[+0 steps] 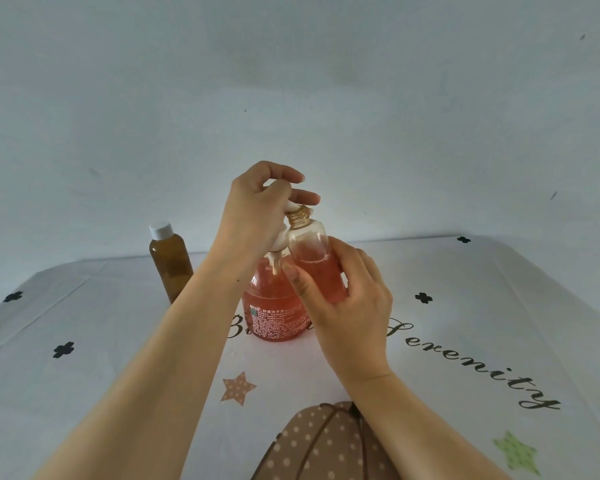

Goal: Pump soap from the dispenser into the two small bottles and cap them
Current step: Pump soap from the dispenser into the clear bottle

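Note:
A round dispenser [274, 313] of pink-orange soap stands at the table's middle. My left hand [253, 216] is curled over its white pump head, fingers wrapped on top. My right hand [347, 306] holds a small clear bottle [317, 265], tilted slightly, its open threaded neck right under the pump spout. That bottle is more than half full of pink soap. A second small bottle [170, 261], brown with a white cap on, stands upright to the left behind my left forearm.
The table [465, 306] has a white cloth printed with script lettering, black clovers and stars. A pale wall rises right behind the table's far edge. A brown dotted print lies at the near edge.

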Available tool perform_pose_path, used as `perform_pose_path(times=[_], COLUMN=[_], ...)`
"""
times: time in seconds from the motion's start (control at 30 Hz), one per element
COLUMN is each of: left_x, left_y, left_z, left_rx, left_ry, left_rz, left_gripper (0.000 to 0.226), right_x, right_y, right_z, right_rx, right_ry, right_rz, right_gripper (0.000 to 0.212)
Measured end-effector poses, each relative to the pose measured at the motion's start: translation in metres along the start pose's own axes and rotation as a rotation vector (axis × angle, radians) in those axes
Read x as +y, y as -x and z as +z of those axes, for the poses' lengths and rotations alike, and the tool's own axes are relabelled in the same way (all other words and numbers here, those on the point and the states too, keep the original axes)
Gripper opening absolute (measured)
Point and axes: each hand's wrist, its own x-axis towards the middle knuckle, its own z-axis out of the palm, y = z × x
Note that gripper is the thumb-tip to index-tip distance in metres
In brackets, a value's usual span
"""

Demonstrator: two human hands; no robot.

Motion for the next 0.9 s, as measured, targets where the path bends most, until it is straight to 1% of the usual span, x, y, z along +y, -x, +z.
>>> perform_pose_path(times=[0.1, 0.3, 0.5, 0.77, 0.9], left_x=[0.000, -0.007, -0.010, -0.007, 0.000], left_y=[0.001, -0.002, -0.003, -0.001, 0.000], left_z=[0.002, -0.002, -0.002, -0.002, -0.001], left_rx=[-0.017, -0.061, -0.098, -0.073, -0.015], left_ry=[0.041, -0.191, -0.322, -0.297, -0.124], left_rz=[-0.002, 0.084, 0.092, 0.077, 0.026], left_gripper=[0.032, 0.032, 0.036, 0.031, 0.024], right_x=[0.001, 0.003, 0.003, 0.003, 0.000], right_y=[0.000, 0.002, 0.004, 0.003, 0.000], right_z=[0.000, -0.001, -0.003, -0.002, 0.001], right_rx=[-0.010, -0.015, -0.010, -0.008, 0.001], right_ry=[0.011, 0.023, 0.048, 0.034, -0.003], right_rz=[0.003, 0.015, 0.016, 0.027, 0.017], right_gripper=[0.057, 0.058, 0.058, 0.057, 0.059])
